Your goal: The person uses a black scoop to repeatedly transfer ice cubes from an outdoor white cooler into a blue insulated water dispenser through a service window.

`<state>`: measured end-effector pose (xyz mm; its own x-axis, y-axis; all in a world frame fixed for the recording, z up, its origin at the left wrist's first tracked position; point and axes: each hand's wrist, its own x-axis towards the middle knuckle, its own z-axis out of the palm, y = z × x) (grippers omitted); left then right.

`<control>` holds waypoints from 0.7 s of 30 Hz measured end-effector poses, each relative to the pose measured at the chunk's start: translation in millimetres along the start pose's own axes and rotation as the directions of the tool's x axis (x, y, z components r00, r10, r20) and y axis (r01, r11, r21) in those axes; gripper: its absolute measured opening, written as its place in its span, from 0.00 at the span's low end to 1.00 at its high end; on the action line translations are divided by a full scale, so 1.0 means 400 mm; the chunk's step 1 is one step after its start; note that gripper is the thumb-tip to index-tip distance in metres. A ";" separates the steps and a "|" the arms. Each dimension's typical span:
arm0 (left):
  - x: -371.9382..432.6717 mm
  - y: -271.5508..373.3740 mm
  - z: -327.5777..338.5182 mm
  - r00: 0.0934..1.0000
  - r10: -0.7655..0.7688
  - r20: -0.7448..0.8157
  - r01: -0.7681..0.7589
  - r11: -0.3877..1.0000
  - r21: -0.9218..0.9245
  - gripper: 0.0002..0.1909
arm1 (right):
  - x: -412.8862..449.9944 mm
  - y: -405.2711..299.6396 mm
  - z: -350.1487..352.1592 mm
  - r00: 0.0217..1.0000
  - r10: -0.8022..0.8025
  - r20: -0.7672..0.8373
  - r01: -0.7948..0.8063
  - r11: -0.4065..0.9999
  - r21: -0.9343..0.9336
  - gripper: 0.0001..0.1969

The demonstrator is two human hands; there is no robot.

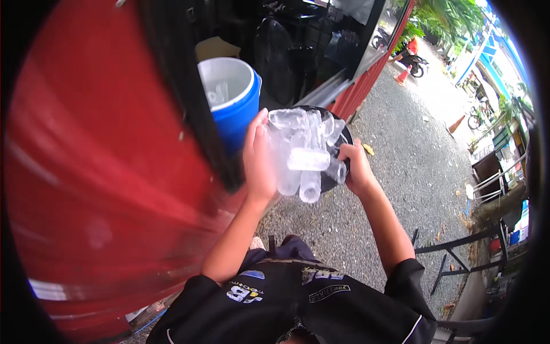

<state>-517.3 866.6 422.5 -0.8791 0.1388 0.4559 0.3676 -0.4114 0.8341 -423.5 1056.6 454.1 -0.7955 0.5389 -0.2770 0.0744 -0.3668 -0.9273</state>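
Observation:
Both my hands carry a round black dish [330,185] heaped with several clear ice tubes [308,160]. My left hand [260,161] lies flat along the left side of the pile, its fingers pointing up and pressed against the ice. With my right hand [355,165] I grip the dish's right rim, thumb on top. Some tubes stick out past the near edge. Just beyond my left hand stands a blue cooler [238,122] with a white inner wall, holding more ice tubes [220,92]. The ice hides most of the dish.
A red corrugated metal wall [107,172] with a black-edged opening [184,99] rises on my left. Gravel [399,172] covers the ground. A black metal frame [459,245] stands at right. Farther off are a traffic cone [403,75] and a person [411,47] by a motorcycle [417,69].

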 end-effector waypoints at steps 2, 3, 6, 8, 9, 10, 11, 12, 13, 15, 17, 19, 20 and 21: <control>0.110 -0.031 0.037 0.996 0.034 -0.086 -0.031 0.999 0.030 0.27 | 0.178 -0.045 -0.004 0.970 -0.043 0.241 0.059 0.997 -0.058 0.07; 0.162 -0.043 0.057 0.991 0.030 -0.129 -0.027 0.999 0.022 0.26 | 0.250 -0.073 0.022 0.965 -0.046 0.259 0.056 0.998 -0.033 0.08; 0.295 -0.071 0.065 0.960 0.056 -0.274 -0.038 0.997 0.072 0.26 | 0.461 -0.130 0.136 0.912 -0.036 0.409 0.038 0.999 0.003 0.07; 0.371 -0.097 0.056 0.921 0.101 -0.376 -0.064 0.992 0.109 0.27 | 0.577 -0.152 0.229 0.869 -0.130 0.477 0.128 0.991 0.037 0.06; 0.412 -0.118 0.049 0.893 0.183 -0.412 -0.098 0.971 0.220 0.28 | 0.635 -0.166 0.275 0.834 -0.144 0.533 0.149 0.988 0.032 0.05; 0.440 -0.131 0.032 0.858 0.259 -0.444 -0.102 0.933 0.345 0.28 | 0.635 -0.186 0.345 0.848 -0.082 0.524 0.066 0.997 0.048 0.05; 0.476 -0.131 0.029 0.831 0.260 -0.491 -0.083 0.932 0.352 0.32 | 0.698 -0.182 0.372 0.784 -0.099 0.613 0.130 0.991 -0.006 0.05; 0.528 -0.142 0.020 0.790 0.302 -0.534 -0.102 0.923 0.371 0.32 | 0.782 -0.187 0.414 0.697 -0.137 0.704 0.224 0.974 -0.032 0.06; 0.569 -0.159 -0.006 0.759 0.293 -0.581 -0.080 0.928 0.364 0.33 | 0.845 -0.189 0.460 0.657 -0.098 0.747 0.265 0.958 -0.108 0.05; 0.601 -0.167 -0.068 0.710 0.230 -0.666 -0.013 0.949 0.315 0.37 | 0.801 -0.171 0.566 0.613 -0.108 0.782 0.305 0.946 -0.108 0.05; 0.646 -0.163 -0.143 0.682 0.236 -0.693 -0.018 0.952 0.306 0.37 | 0.857 -0.146 0.676 0.536 -0.344 0.771 0.562 0.827 -0.022 0.15; 0.649 -0.158 -0.196 0.641 0.255 -0.724 -0.003 0.944 0.329 0.36 | 0.835 -0.145 0.727 0.432 -0.435 0.790 0.733 0.680 -0.026 0.24; 0.643 -0.162 -0.215 0.630 0.188 -0.754 0.113 0.937 0.329 0.35 | 0.826 -0.142 0.736 0.348 -0.491 0.799 0.799 0.601 0.022 0.26; 0.636 -0.165 -0.231 0.612 0.121 -0.781 0.227 0.920 0.320 0.34 | 0.835 -0.135 0.743 0.333 -0.483 0.810 0.787 0.615 0.043 0.26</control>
<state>-793.4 845.9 454.9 -0.7307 -0.6687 0.1371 0.2358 -0.0587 0.9700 -871.8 1031.1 486.4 -0.7877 -0.2577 0.5596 -0.6066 0.1656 -0.7775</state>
